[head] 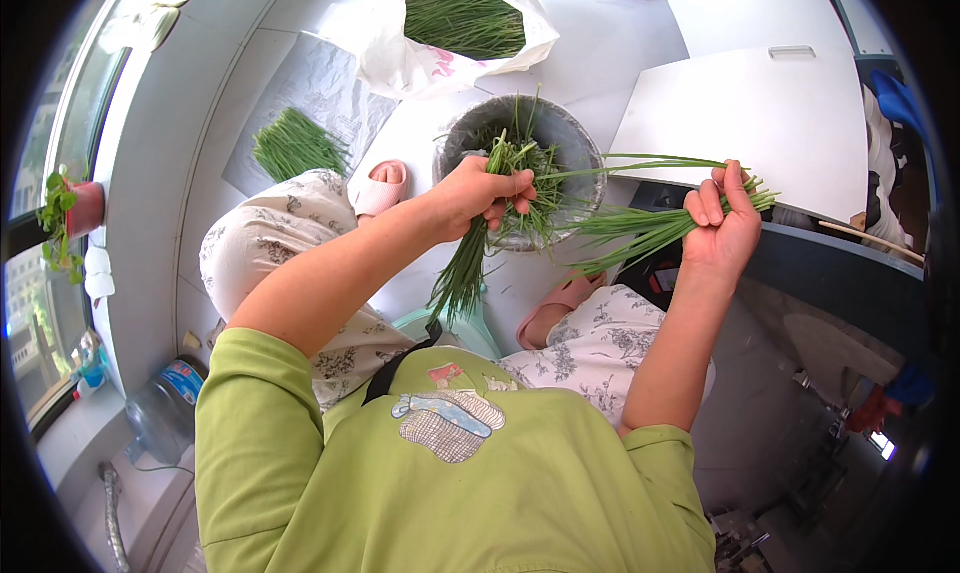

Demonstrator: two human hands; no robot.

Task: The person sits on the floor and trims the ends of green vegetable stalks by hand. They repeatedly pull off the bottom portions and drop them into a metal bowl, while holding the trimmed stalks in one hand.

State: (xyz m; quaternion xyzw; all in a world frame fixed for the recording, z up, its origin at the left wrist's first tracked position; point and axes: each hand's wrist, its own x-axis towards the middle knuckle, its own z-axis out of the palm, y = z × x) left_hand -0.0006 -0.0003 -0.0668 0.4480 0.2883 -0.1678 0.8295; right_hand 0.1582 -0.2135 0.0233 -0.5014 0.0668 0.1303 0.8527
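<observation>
My left hand (pixel 480 194) grips a bunch of garlic chives (pixel 466 265) over a lined bin (pixel 592 190); their long leaves hang down toward my lap. My right hand (pixel 720 217) holds a second, neater bundle of chives (pixel 645 235), its pale cut ends poking out to the right past the fingers. A few blades stretch between the two hands, their right ends at my right thumb and fingertip. Loose green scraps (pixel 551 187) lie in the bin beneath my left hand.
A white plastic bag (pixel 390 63) full of chives (pixel 465 22) stands beyond the bin. On a plastic sheet (pixel 281 78) at left rests a chive pile (pixel 296 145). White cabinet doors (pixel 742 115) stand at right. A large water bottle (pixel 161 415) sits by the window.
</observation>
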